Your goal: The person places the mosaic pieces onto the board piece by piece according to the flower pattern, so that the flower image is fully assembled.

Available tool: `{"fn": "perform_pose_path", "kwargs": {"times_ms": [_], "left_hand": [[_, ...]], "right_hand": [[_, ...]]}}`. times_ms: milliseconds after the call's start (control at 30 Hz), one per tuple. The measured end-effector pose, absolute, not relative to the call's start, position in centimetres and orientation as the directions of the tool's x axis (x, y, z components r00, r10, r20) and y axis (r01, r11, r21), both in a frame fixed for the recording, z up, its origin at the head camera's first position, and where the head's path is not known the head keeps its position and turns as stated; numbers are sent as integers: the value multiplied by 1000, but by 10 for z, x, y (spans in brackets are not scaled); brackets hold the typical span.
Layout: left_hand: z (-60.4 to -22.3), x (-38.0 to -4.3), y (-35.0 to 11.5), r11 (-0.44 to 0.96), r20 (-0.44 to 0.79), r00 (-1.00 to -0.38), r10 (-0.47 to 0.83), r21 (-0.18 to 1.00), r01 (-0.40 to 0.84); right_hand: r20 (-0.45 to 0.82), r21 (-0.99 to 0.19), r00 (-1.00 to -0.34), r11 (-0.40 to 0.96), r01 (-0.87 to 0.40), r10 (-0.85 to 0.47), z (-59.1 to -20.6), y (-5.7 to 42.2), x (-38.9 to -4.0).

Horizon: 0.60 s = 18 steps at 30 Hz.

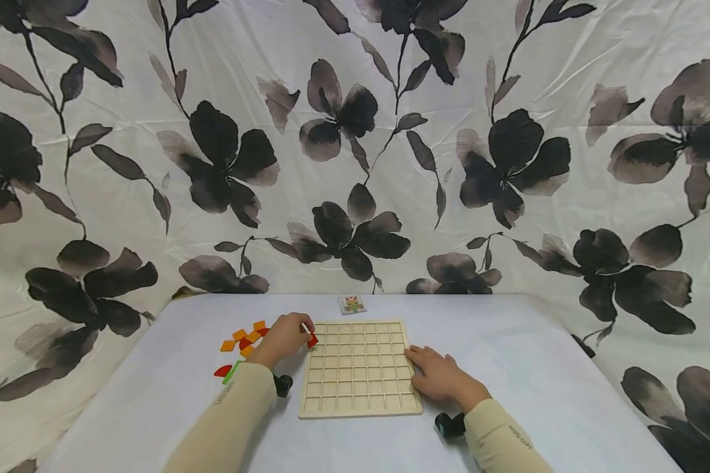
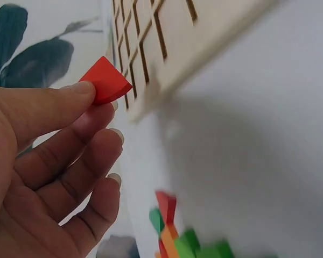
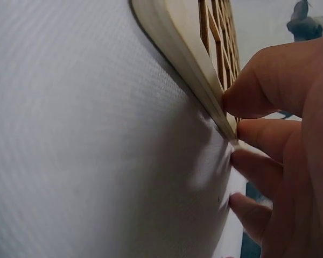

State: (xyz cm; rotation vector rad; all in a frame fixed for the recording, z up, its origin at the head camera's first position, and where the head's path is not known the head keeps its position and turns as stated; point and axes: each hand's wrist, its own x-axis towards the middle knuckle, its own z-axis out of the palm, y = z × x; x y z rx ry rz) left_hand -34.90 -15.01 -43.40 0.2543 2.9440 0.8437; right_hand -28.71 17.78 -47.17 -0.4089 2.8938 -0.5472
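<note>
My left hand [image 1: 285, 336] pinches a red piece [image 2: 106, 80] with one curved edge between thumb and forefinger. The other fingers are loosely bent. It is held at the upper left corner of a pale wooden grid board [image 1: 359, 368], which lies on the table. In the left wrist view the piece shows apart from the board's surface. At the board's right edge rests my right hand [image 1: 442, 376], its fingers spread and holding no piece. In the right wrist view the thumb [image 3: 253, 91] touches the board's rim, with the forefinger beside it.
Left of the board lie several loose flat pieces, among them an orange tile [image 1: 227, 345], a red piece [image 1: 223, 371] and green pieces [image 2: 204, 248]. My left forearm partly covers them. Behind the board lies a small patterned card [image 1: 352, 304]. A floral curtain [image 1: 355, 164] hangs beyond the white table [image 1: 509, 341].
</note>
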Motion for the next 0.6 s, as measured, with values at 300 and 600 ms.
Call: {"fn": "perform_pose_path", "kwargs": {"times_ms": [300, 600], "left_hand": [[-438, -352, -120, 797, 43, -969, 244, 560, 225], [-451, -362, -94, 759, 83, -954, 288, 587, 281]], "right_hand": [[-109, -318, -961, 925, -209, -254, -473, 178, -285], [-118, -329, -962, 924, -196, -247, -471, 178, -283]]}}
